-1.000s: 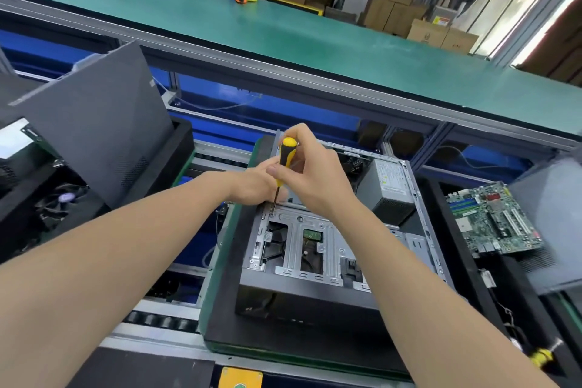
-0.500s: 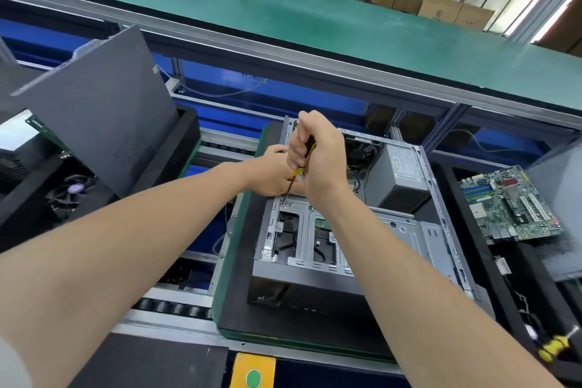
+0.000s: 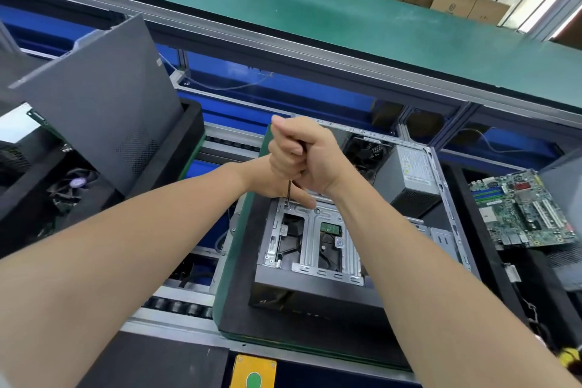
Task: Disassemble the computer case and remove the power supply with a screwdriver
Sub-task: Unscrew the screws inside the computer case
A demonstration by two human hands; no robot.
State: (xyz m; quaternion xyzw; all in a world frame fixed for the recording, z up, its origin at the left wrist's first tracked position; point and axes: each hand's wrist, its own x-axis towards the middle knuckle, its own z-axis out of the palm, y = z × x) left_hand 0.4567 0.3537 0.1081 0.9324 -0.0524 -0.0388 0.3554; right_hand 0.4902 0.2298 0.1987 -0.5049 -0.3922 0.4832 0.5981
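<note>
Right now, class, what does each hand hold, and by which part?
Right hand grips the screwdriver by its handle, wrapped in the fist. Left hand lies beside it; its hold cannot be told.

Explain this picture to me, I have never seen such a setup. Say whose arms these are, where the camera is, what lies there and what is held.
There is no machine: the two grips are a person's bare hands, and the one camera sits on that person's head, looking forward and down. The right grip is fisted round a screwdriver, whose thin shaft points down onto the metal frame inside an open computer case. The left grip sits beside the tip, mostly hidden behind the right, so what it does there is unclear. The case lies on a black tray. The grey box at its far corner is the power supply. A grey side panel leans to the left, and a green circuit board lies to the right.
</note>
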